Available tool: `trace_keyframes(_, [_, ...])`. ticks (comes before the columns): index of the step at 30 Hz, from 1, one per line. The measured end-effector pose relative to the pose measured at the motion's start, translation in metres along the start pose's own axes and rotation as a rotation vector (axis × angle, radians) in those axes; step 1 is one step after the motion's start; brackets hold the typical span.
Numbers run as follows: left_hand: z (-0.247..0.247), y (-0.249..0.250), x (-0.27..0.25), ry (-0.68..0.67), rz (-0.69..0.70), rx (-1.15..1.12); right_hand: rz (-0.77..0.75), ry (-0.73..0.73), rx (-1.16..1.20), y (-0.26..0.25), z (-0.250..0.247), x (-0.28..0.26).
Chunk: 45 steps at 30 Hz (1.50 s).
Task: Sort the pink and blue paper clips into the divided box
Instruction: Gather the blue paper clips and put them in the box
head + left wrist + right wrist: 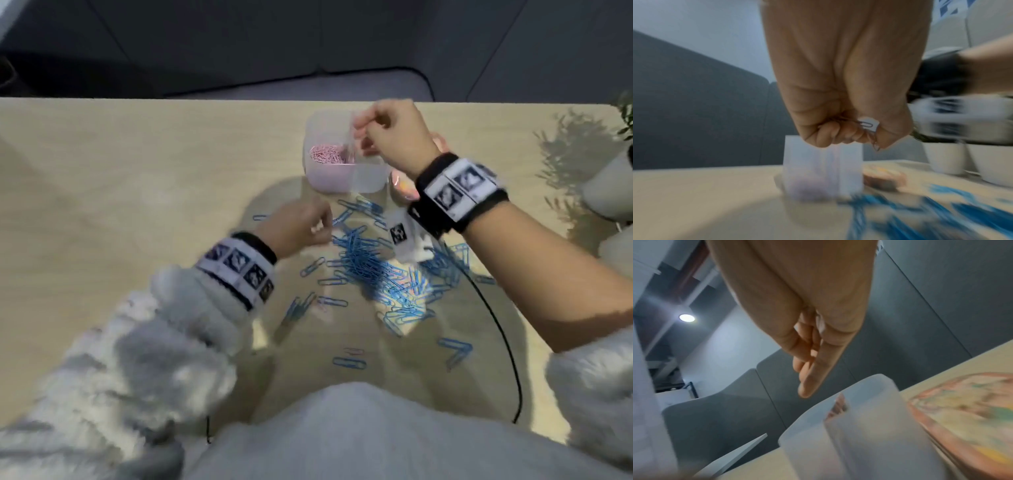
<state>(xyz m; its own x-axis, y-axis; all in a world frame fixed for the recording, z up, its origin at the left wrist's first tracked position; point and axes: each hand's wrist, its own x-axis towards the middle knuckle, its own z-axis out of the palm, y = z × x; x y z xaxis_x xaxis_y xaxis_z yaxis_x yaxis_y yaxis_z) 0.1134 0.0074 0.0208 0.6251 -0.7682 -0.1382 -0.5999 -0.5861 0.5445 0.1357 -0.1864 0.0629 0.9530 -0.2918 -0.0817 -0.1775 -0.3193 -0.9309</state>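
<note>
Pinching several light, stiff paper clips (866, 125) in my left hand (298, 222) fingers, gripping their wire loops. My right hand (390, 133) is hovering, fingers relaxed and empty, over the divided box (366, 180).

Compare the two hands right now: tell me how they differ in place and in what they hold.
The left hand hangs low by the blue paper clips on the table; the right hand is over the divided box. The left hand's curled fingers pinch paper clips; the right hand's fingers hang loose and hold nothing. Both wear marker bands at the wrist.
</note>
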Motion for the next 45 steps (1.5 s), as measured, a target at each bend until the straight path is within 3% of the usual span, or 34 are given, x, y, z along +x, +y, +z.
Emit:
trace_keyframes(5, [-0.052, -0.001, 0.068, 0.154, -0.180, 0.111, 0.012, -0.257, -0.142, 0.036, -0.011, -0.093])
trace_keyframes(9, [-0.049, -0.003, 0.107, 0.024, -0.265, 0.302, 0.011, -0.538, -0.444, 0.070, 0.002, -0.140])
trace_keyframes(12, [-0.043, -0.006, 0.121, -0.044, -0.280, 0.414, 0.019, -0.620, -0.552, 0.084, 0.010, -0.162])
trace_keyframes(18, [-0.046, 0.005, 0.114, 0.041, -0.141, 0.412, 0.011, -0.663, -0.689, 0.086, 0.023, -0.190])
trace_keyframes(21, [-0.033, 0.011, 0.083, 0.197, 0.041, 0.350, -0.017, -0.761, -0.731, 0.088, 0.027, -0.196])
trace_keyframes(23, [-0.015, 0.015, 0.050, 0.212, 0.109, 0.284, -0.051, -0.796, -0.752, 0.090, 0.029, -0.197])
trace_keyframes(25, [0.008, 0.014, 0.012, 0.119, 0.166, 0.199, -0.092, -0.774, -0.770, 0.094, 0.030, -0.199])
trace_keyframes(28, [0.039, 0.008, -0.036, -0.148, 0.103, 0.109, -0.101, -0.763, -0.753, 0.099, 0.033, -0.204])
trace_keyframes(31, [0.061, 0.001, -0.064, -0.260, 0.053, 0.052, -0.085, -0.729, -0.659, 0.103, 0.031, -0.205])
trace_keyframes(34, [0.070, 0.000, -0.070, -0.220, 0.034, 0.018, -0.025, -0.524, -0.449, 0.107, 0.018, -0.193])
trace_keyframes(38, [0.072, -0.001, -0.067, -0.166, 0.049, 0.049, 0.240, -0.189, -0.166, 0.103, -0.006, -0.169])
trace_keyframes(40, [0.073, -0.001, -0.067, -0.148, 0.047, 0.060, 0.323, -0.111, -0.088, 0.107, -0.012, -0.157])
trace_keyframes(42, [0.075, 0.000, -0.069, -0.113, 0.051, 0.059, 0.273, -0.076, -0.207, 0.111, -0.013, -0.149])
trace_keyframes(45, [0.080, -0.002, -0.076, 0.002, 0.002, 0.088, 0.197, -0.140, -0.599, 0.115, -0.005, -0.150])
